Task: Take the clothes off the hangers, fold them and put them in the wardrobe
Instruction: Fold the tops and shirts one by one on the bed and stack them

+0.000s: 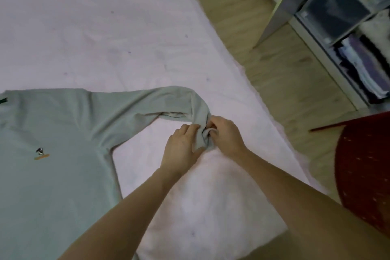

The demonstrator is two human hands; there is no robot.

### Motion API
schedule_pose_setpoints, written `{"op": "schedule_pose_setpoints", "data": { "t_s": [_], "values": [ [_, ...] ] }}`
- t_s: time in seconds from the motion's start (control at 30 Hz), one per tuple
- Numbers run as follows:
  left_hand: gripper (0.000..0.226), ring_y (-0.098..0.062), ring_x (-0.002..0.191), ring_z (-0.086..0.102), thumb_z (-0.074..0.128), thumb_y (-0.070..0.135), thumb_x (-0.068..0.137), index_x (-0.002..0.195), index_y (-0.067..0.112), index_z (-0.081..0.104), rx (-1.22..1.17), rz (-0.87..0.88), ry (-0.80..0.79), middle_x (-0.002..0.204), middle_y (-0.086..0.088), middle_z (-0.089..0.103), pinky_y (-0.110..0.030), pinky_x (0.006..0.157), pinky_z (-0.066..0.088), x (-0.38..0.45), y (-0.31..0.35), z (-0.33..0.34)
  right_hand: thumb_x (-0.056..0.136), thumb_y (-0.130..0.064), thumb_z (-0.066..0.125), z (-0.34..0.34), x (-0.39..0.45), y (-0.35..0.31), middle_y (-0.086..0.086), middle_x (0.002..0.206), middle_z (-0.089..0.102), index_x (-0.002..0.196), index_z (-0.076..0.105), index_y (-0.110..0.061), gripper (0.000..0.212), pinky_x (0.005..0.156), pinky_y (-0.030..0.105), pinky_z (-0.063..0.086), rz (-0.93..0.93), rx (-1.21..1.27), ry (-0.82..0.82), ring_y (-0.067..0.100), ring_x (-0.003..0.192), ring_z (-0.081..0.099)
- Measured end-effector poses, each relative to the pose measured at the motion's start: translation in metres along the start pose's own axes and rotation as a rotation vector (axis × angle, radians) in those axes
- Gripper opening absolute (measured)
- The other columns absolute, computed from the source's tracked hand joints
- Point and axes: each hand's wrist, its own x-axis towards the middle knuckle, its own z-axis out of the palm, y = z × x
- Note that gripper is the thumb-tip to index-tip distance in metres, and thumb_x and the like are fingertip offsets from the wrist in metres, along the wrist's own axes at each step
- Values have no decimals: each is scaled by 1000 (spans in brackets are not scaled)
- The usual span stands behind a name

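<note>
Here's the pale green sweater [54, 154], spread flat on the bed [105, 27], its body lying over the bed's left side and running off the near edge of the view. A small embroidered emblem [41, 153] sits on the chest. One long sleeve [147, 101] reaches out across the pink sheet toward the bed's right edge, then bends back at the elbow, and its cuff [205, 137] ends up bunched right between the two hands.

The left hand [182, 145] lies over the cuff from the left, fingers [191, 127] curled onto the fabric with the thumb pinning the cloth from below. The right hand [226, 133] meets it from the right, fingers [213, 121] bent and pinching the same bunched cuff; the two sets of fingertips nearly touch. Both are clamped on cloth, neither is spread.

Nothing lies on the sheet between the hands and the sweater's body. Beyond the bed's right edge there's a wooden floor [274, 74], and past that an open wardrobe [329, 34] with a clear storage drawer [335, 8] and a stack of folded clothes [363, 69] on its shelves. At the right, near the person, a dark red patterned fabric [365, 167] fills the corner.
</note>
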Motion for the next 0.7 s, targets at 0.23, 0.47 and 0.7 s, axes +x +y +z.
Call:
{"op": "schedule_pose_setpoints", "data": {
  "t_s": [0.23,0.47,0.7],
  "values": [
    [74,-21,104,52,76,37,72,136,19,44,-12,-16,261,119,-1,53,-34,76,44,31,49,-10,87,6,60,-59,24,4,11,81,66,89,68,2,9,69,15,50,334,664,112,8,69,60],
    [15,-20,70,61,56,28,87,90,14,61,-209,-76,373,77,3,66,-36,64,49,81,87,-46,91,0,59,-88,41,5,6,83,65,89,62,-8,9,67,17,49,407,881,271,14,77,61],
    [29,-35,76,71,53,22,86,65,7,68,-768,-540,121,73,-13,68,-45,71,61,135,113,-78,88,-28,65,-101,13,2,-18,94,60,93,62,-25,7,86,12,39,93,586,327,4,96,53]
  ]
}}
